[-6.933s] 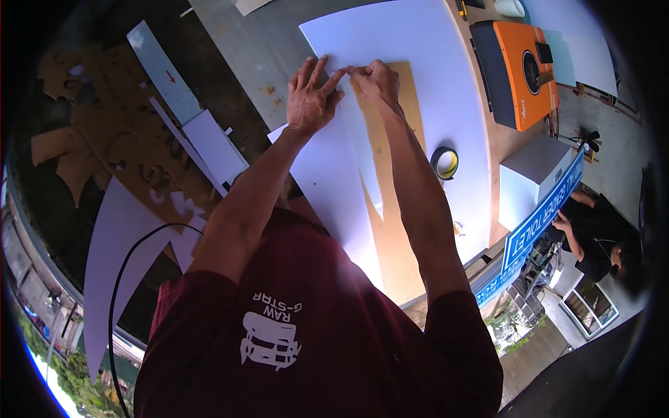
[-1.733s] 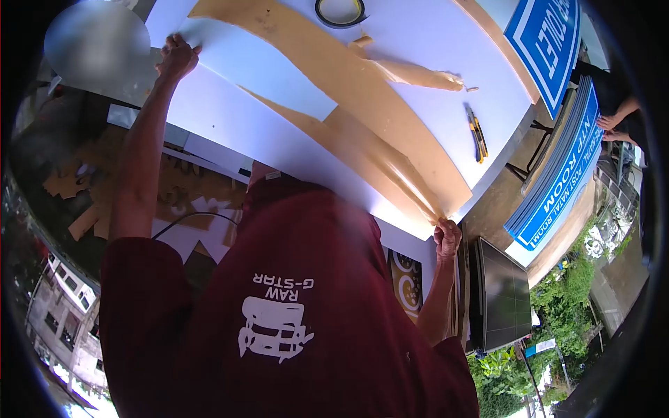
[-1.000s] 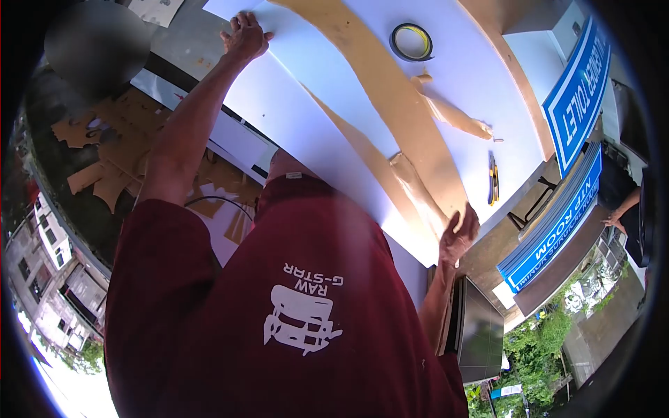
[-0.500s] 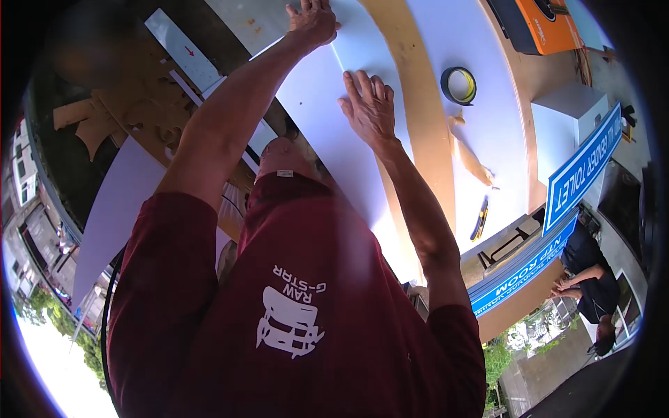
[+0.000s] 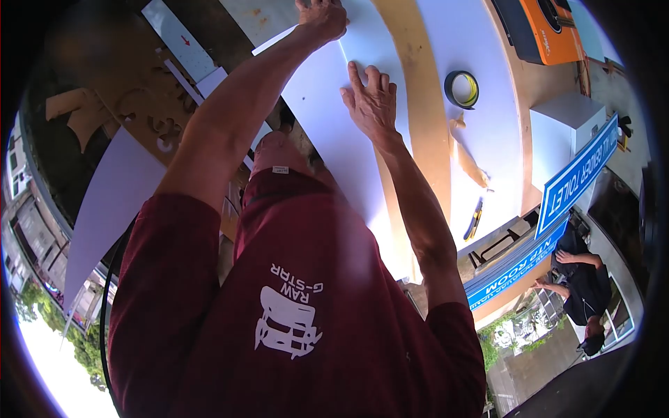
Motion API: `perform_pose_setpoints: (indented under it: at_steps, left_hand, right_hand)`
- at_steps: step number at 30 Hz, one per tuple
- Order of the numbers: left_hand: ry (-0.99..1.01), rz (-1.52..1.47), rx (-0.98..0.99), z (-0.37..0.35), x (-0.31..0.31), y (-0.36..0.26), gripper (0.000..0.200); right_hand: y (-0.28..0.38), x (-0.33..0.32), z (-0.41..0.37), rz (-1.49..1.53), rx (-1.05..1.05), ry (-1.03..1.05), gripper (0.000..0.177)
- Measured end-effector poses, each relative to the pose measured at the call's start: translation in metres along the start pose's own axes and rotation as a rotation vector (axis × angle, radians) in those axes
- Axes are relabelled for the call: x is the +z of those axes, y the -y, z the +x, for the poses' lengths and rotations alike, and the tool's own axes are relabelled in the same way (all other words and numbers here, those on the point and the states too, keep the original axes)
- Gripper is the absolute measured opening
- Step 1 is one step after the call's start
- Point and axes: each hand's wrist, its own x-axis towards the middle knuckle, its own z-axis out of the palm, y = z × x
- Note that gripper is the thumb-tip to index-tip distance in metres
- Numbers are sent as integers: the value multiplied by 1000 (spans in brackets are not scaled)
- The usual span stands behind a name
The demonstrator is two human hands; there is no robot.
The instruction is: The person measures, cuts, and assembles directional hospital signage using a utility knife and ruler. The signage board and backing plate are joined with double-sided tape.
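Note:
My left hand [image 5: 325, 19] is on the far part of a white sheet [image 5: 317, 104], its fingertips partly cut off by the top of the view. The visible fingers are apart, and I see nothing held in them. Closer to me, my right hand [image 5: 374, 104] presses on the same sheet beside a thin straight line. Its index finger points along that line, its thumb sticks out, and the other fingers are bent. Right of this hand runs a brown strip [image 5: 421, 104]. A roll of dark tape [image 5: 462, 90] lies beyond it on a white surface.
A yellow-black utility knife [image 5: 474, 219] lies near a crumpled tan strip [image 5: 468, 161]. Blue signs [image 5: 577, 180] and a white box [image 5: 568, 122] stand to the right, below an orange machine [image 5: 547, 31]. Brown cut-outs [image 5: 80, 115] lie left. Another person [image 5: 589, 285] is at lower right.
My left hand has shifted slightly right and up. My right hand's outer fingers have bent in, leaving the index finger stretched out. The other person's arms have moved.

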Motion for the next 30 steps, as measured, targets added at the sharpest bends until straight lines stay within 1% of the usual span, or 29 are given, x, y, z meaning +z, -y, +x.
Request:
perform_pose_setpoints:
  at_steps: [1, 4, 5, 6, 8, 9, 11, 12, 14, 15, 18, 19, 21, 23, 24, 27, 30]
  left_hand:
    - [-7, -5, 6, 0, -1, 0, 90]
    - [-32, -10, 11, 0, 7, 4, 90]
    - [-46, -5, 11, 3, 10, 4, 89]
    - [-60, 2, 10, 2, 4, 2, 89]
    - [-27, -26, -3, -4, -5, -2, 88]
    - [-14, -40, -11, -4, -10, -3, 87]
    - [-52, -35, 3, -5, -4, -3, 87]
    - [-69, -28, 18, -7, -3, -3, 87]
    - [-36, -33, 18, -6, -8, -3, 87]
    - [-21, -36, 14, -5, -11, -3, 88]
    - [-55, -5, 15, -2, -2, -2, 87]
    - [-45, -13, 10, -1, -2, -3, 86]
    - [-22, -23, -1, -1, -1, -2, 85]
    - [-52, -36, 5, 1, 6, 0, 86]
    - [-70, -46, 8, 0, 4, 0, 86]
    - [-33, -112, 27, -4, -4, 1, 85]
    - [-23, -108, 16, -2, -6, 0, 84]
  right_hand:
    - [-2, 3, -2, -51, -12, -3, 58]
    - [-12, -2, -10, -51, -130, -15, 55]
    - [-14, -4, -11, -51, -131, 54, 52]
    - [-18, -7, -12, -11, -176, 51, 52]
    - [-23, -14, -11, 69, -263, 47, 52]
    - [-25, -11, -6, 100, -182, 34, 51]
    - [-21, -2, -5, 176, -13, 27, 50]
    - [-14, -2, -7, 139, -23, 32, 50]
    - [-6, -6, -5, 52, -46, 30, 49]
    - [-10, -6, -8, 79, -95, 29, 46]
    - [-33, 2, -14, 290, -217, -43, 45]
    - [-34, 2, -13, 318, -145, -2, 44]
    - [-25, 1, -9, 217, -105, -9, 46]
    - [-11, -4, -11, 129, -75, 2, 51]
    - [-10, -5, -16, 111, -86, 11, 52]
    - [-13, -8, -24, 82, -149, 29, 51]
    - [-24, -2, -32, 194, -212, -2, 49]
